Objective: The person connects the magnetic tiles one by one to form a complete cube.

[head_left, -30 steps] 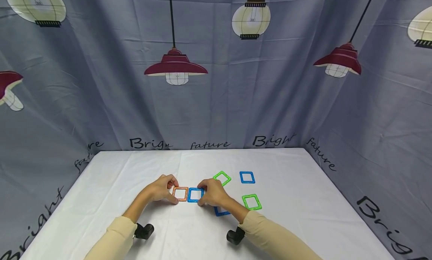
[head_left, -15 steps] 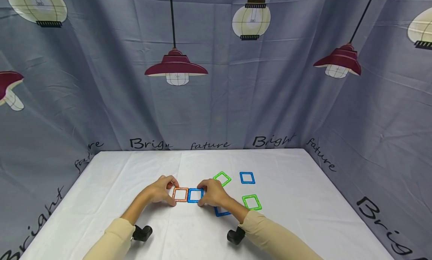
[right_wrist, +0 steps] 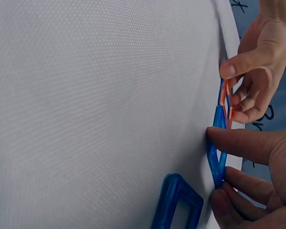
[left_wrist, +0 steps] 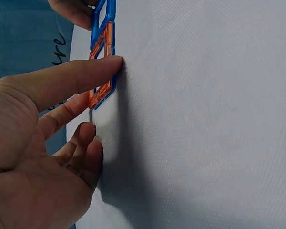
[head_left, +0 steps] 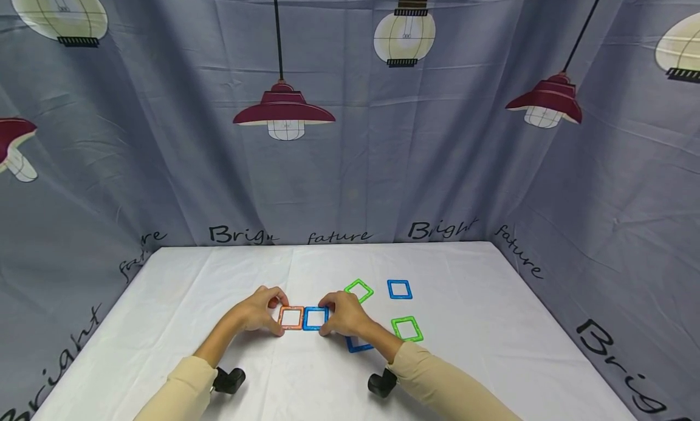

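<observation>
In the head view, an orange square magnetic tile (head_left: 292, 328) and a blue square magnetic tile (head_left: 315, 328) lie edge to edge on the white cloth. My left hand (head_left: 257, 310) pinches the orange tile, thumb on its near edge and a finger at the far left corner. Blue edging shows beneath the orange frame (left_wrist: 109, 38) in the left wrist view, apparently another tile under it. My right hand (head_left: 348, 314) holds the blue tile's right side between thumb and fingers. The thumb (right_wrist: 229, 137) presses the near edge in the right wrist view.
Right of my hands lie a green tile (head_left: 367, 296), partly hidden by the right hand, another blue tile (head_left: 400, 297) and another green tile (head_left: 407, 318). One more blue tile (head_left: 358, 349) is half covered by the right wrist. A grey curtain (head_left: 350, 184) hangs behind the table.
The left thumb has slid slightly left along the orange tile's near edge. The right hand keeps its hold, and the loose tiles stay where they were.
</observation>
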Motion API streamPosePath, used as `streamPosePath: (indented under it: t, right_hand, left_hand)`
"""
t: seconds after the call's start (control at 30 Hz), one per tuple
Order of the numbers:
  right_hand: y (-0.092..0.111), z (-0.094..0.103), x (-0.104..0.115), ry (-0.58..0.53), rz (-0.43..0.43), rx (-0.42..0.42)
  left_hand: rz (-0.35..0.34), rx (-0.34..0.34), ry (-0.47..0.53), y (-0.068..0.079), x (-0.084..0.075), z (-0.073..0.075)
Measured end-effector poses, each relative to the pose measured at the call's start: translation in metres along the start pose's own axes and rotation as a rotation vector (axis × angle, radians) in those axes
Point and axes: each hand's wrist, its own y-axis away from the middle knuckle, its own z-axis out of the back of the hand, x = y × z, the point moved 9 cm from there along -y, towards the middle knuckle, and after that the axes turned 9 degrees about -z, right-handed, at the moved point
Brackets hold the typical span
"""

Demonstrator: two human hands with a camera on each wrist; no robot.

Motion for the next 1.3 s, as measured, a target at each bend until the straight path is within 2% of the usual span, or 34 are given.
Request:
streamPosePath:
  t: [0.2, 0.43, 0.63, 0.73, 0.83, 1.1, 1.2, 1.3]
  right_hand:
    - [0.000, 0.000, 0.000, 0.002, -0.001, -0.002]
    - [0.001, -0.001, -0.002, 0.004, -0.007, 0.000]
    - [0.002, -0.001, -0.003, 0.004, -0.007, 0.003]
    - [0.002, -0.002, -0.002, 0.008, -0.002, 0.008]
    - [0.003, -0.002, -0.001, 0.008, 0.008, 0.016]
    - [0.002, -0.002, 0.000, 0.013, 0.017, 0.015]
    - [0.001, -0.001, 0.001, 0.015, 0.026, 0.013]
    - [0.001, 0.000, 0.001, 0.021, 0.033, 0.011]
  left_hand:
    - [-0.008, -0.003, -0.021, 0.001, -0.001, 0.000]
    - [-0.059, 0.012, -0.050, 0.000, -0.014, 0.002]
    - [-0.043, 0.041, -0.013, 0.002, -0.020, 0.004]
    - [-0.030, 0.055, 0.033, 0.003, -0.022, 0.005]
    - [-0.034, 0.063, 0.120, 0.004, -0.023, 0.006]
    - [-0.146, 0.120, 0.355, 0.004, -0.036, 0.011]
    - [-0.149, 0.130, 0.400, 0.003, -0.038, 0.011]
    - [-0.143, 0.111, 0.414, 0.003, -0.039, 0.011]
